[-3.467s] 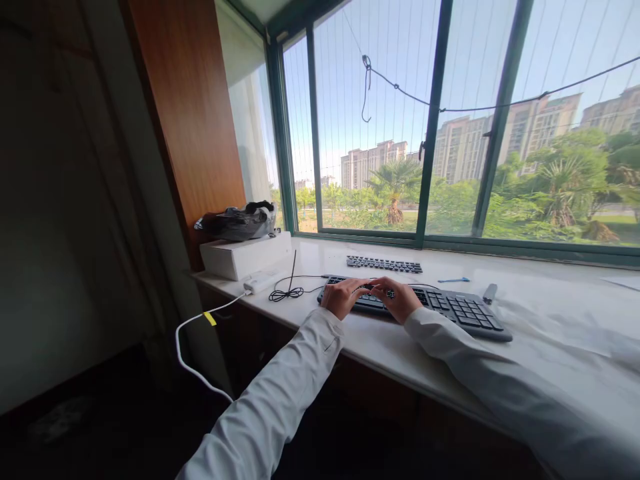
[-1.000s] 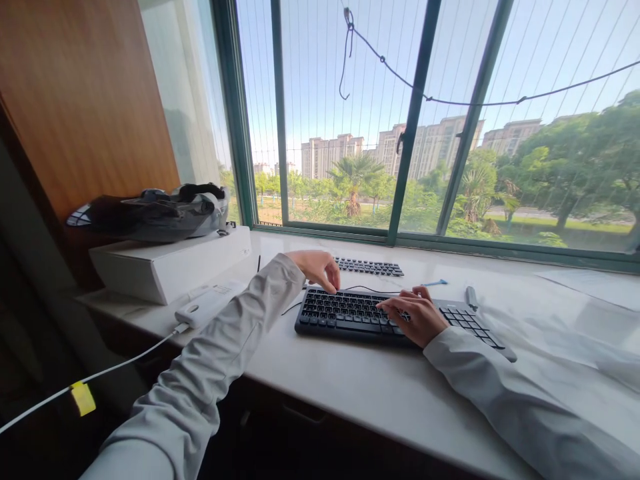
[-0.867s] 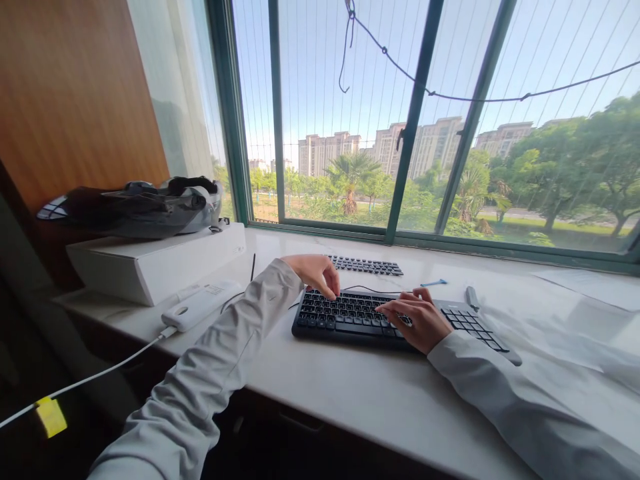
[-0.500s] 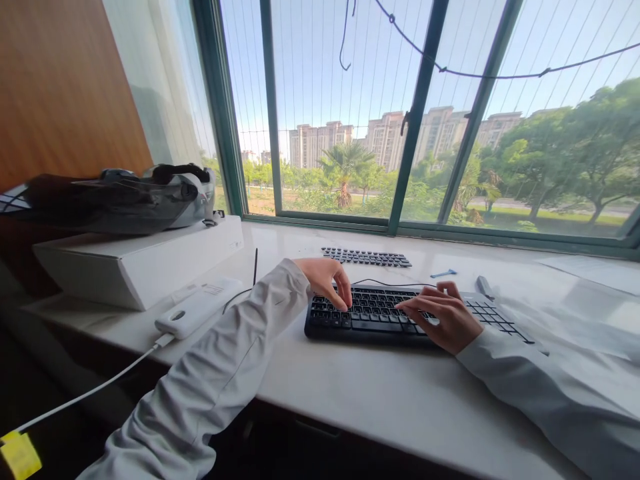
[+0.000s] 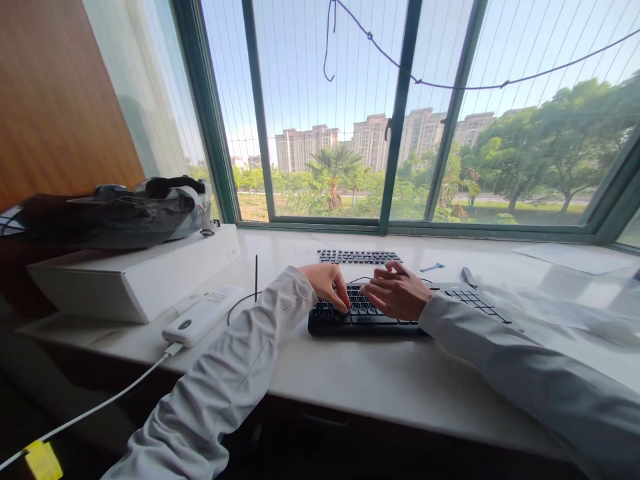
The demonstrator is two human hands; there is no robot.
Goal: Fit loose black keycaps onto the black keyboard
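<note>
A black keyboard (image 5: 365,319) lies on the white window counter (image 5: 380,380). My left hand (image 5: 325,283) rests over its left keys, fingers curled down onto them. My right hand (image 5: 397,292) hovers over the middle keys with fingers spread, close beside the left hand. Both arms wear pale long sleeves. Neither hand holds anything. A thin black cable (image 5: 240,303) loops on the counter left of the keyboard.
A loose set of dark keycaps (image 5: 357,257) lies behind the keyboard near the window. A white box (image 5: 135,273) with a dark bag (image 5: 110,213) on it stands at the left. A white power bank (image 5: 203,323) with white cable lies beside it. A blue tool (image 5: 431,267), small grey item (image 5: 469,277).
My head came closer to the counter and turned right. My right hand slid left across the keys toward my left hand, which stayed on the left keys.
</note>
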